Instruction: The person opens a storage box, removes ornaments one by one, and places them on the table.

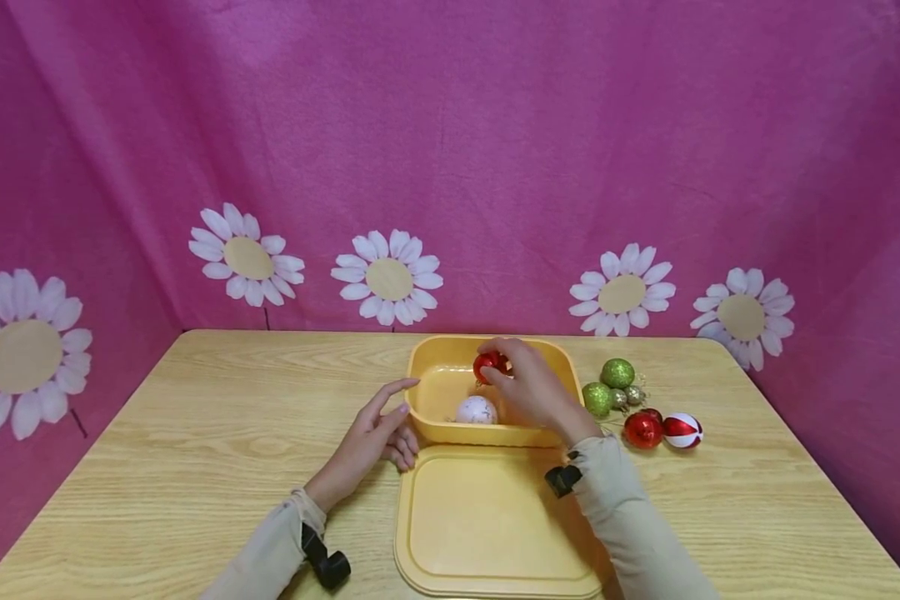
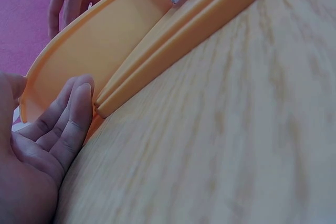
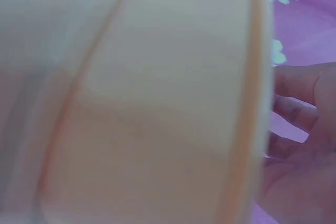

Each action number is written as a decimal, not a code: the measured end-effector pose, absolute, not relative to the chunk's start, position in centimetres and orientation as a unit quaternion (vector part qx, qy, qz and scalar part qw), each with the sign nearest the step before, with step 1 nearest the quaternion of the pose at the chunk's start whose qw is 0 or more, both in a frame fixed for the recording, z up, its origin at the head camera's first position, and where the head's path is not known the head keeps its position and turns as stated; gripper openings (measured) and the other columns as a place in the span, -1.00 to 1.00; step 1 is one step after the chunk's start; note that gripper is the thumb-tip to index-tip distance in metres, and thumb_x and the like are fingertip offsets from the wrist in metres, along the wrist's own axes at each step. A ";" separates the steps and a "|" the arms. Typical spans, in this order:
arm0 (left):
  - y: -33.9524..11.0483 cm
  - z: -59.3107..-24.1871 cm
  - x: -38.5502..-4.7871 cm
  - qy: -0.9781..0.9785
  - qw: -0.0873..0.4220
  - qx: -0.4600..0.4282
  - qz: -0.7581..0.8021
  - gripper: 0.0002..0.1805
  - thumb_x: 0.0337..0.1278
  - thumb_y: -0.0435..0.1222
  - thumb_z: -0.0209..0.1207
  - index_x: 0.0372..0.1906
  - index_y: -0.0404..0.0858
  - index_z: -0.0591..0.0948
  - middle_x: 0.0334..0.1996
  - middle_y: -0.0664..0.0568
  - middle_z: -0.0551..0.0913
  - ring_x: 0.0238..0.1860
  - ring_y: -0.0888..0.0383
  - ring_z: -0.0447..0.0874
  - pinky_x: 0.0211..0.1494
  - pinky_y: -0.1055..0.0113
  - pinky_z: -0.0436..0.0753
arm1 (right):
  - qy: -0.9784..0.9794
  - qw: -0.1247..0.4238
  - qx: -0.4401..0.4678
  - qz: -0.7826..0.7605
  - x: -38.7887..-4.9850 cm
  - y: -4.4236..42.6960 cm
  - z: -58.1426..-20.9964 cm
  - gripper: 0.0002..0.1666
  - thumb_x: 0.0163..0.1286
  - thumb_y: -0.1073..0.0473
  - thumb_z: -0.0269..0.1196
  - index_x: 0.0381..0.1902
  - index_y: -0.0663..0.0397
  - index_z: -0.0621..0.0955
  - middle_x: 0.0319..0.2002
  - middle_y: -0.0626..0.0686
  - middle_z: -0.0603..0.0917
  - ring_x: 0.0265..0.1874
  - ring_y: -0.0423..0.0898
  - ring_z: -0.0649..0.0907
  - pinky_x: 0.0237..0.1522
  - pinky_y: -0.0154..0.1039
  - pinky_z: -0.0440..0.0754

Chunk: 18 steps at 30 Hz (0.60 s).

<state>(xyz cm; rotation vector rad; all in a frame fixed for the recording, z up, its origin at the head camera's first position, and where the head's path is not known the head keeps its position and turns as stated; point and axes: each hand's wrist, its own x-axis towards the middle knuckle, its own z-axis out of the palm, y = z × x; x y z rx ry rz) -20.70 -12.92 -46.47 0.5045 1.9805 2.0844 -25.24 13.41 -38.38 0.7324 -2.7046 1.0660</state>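
Note:
A yellow plastic box [image 1: 461, 433] stands on the table with a speckled white bauble [image 1: 476, 409] inside it. Over the box's interior, my right hand [image 1: 532, 387] holds a shiny red bauble [image 1: 486, 367] between thumb and fingers. In the right wrist view the box wall hides that bauble and the fingertips. At the box's left end is my left hand [image 1: 367, 437], its index fingertip touching the rim. The other fingers of that hand lie loosely extended near the box's front left corner, as the left wrist view shows. The yellow lid [image 1: 495, 521] lies flat just in front of the box.
Right of the box sit several baubles: glittery green ones [image 1: 617, 372], small gold ones [image 1: 633, 394], a shiny red one [image 1: 642, 430] and a red-and-white one [image 1: 682, 430]. A pink cloth [image 1: 450, 167] with white flowers hangs behind the wooden table [image 1: 255, 417].

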 end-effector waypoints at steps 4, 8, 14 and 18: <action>-12.9 -46.5 -20.6 0.675 0.112 0.169 0.710 -0.51 0.57 -0.05 -0.09 0.49 0.12 0.24 -0.45 -0.21 0.65 -0.55 0.06 0.66 -0.45 0.21 0.73 | -0.892 0.097 0.253 0.361 -25.0 14.2 -37.7 -0.68 0.39 0.33 0.27 0.07 0.31 0.60 -0.09 0.21 0.68 -0.14 0.10 0.67 -0.07 -0.01 0.69; -13.0 -46.4 -20.5 0.676 0.113 0.162 0.710 -0.51 0.57 -0.06 -0.09 0.49 0.12 0.24 -0.46 -0.19 0.65 -0.55 0.07 0.66 -0.45 0.23 0.72 | -0.891 0.105 0.243 0.368 -24.7 15.2 -37.2 -0.68 0.39 0.31 0.28 0.07 0.29 0.60 -0.11 0.19 0.70 -0.17 0.09 0.69 -0.11 -0.03 0.71; -12.9 -46.4 -20.6 0.678 0.114 0.163 0.708 -0.52 0.56 -0.05 -0.08 0.48 0.14 0.25 -0.46 -0.19 0.66 -0.55 0.07 0.66 -0.45 0.23 0.72 | -0.894 0.107 0.229 0.369 -24.3 17.3 -36.9 -0.67 0.41 0.28 0.28 0.09 0.27 0.60 -0.09 0.18 0.70 -0.16 0.09 0.70 -0.10 -0.02 0.71; -13.0 -46.5 -20.8 0.676 0.112 0.165 0.710 -0.52 0.56 -0.04 -0.08 0.47 0.15 0.25 -0.46 -0.19 0.66 -0.55 0.06 0.67 -0.45 0.22 0.72 | -0.894 0.114 0.229 0.369 -24.0 18.5 -36.7 -0.68 0.40 0.29 0.28 0.08 0.28 0.60 -0.09 0.18 0.70 -0.15 0.09 0.70 -0.09 0.00 0.71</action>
